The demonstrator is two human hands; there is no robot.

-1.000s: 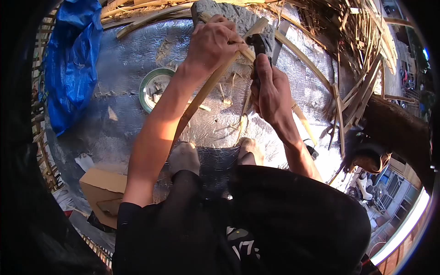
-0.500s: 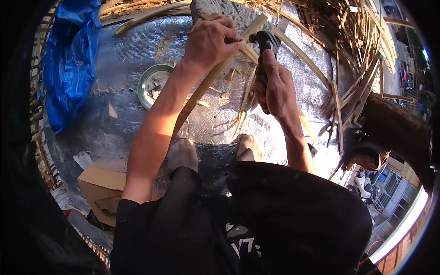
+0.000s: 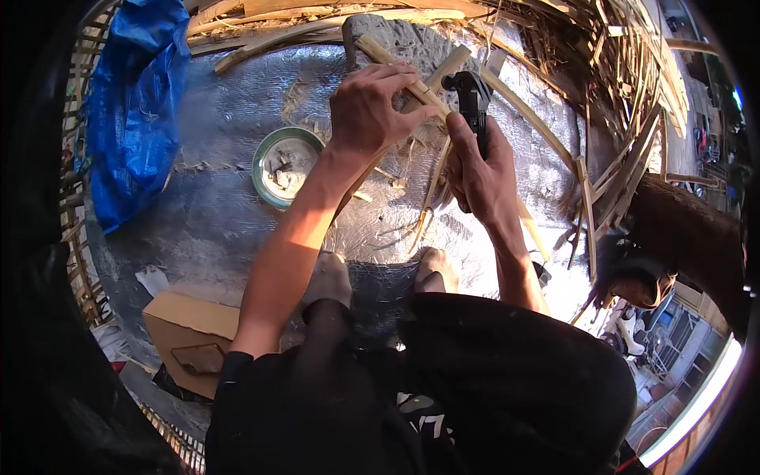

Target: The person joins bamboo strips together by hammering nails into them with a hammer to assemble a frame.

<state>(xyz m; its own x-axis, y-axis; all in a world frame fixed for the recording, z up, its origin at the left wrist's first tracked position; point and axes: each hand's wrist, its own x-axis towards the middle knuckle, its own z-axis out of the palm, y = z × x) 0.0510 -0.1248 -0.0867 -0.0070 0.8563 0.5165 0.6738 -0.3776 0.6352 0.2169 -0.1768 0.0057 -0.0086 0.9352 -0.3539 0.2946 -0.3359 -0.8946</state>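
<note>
My right hand (image 3: pixel 484 168) is wrapped round the dark handle of a hammer (image 3: pixel 473 91), its head raised beside the end of a pale wooden strip (image 3: pixel 381 52). My left hand (image 3: pixel 370 111) lies across this strip, fingers on one side and thumb on the other. Another wooden strip (image 3: pixel 451 63) crosses beneath it at an angle and passes under my left hand and forearm, which hide much of it. Both strips lie over a rough grey stone block (image 3: pixel 412 36).
A green-rimmed bowl (image 3: pixel 257 176) with scraps stands left of my forearm. A blue tarp (image 3: pixel 134 119) hangs at the left, above a cardboard box (image 3: pixel 186 321). Split strips (image 3: pixel 625 63) are heaped at the upper right, near a thick log (image 3: pixel 685 206). My feet rest on the silvery sheet (image 3: pixel 222 237).
My left hand's fingers have straightened and its thumb has spread along the strip. The hammer has turned slightly. The whole view has shifted, showing more of the stone block.
</note>
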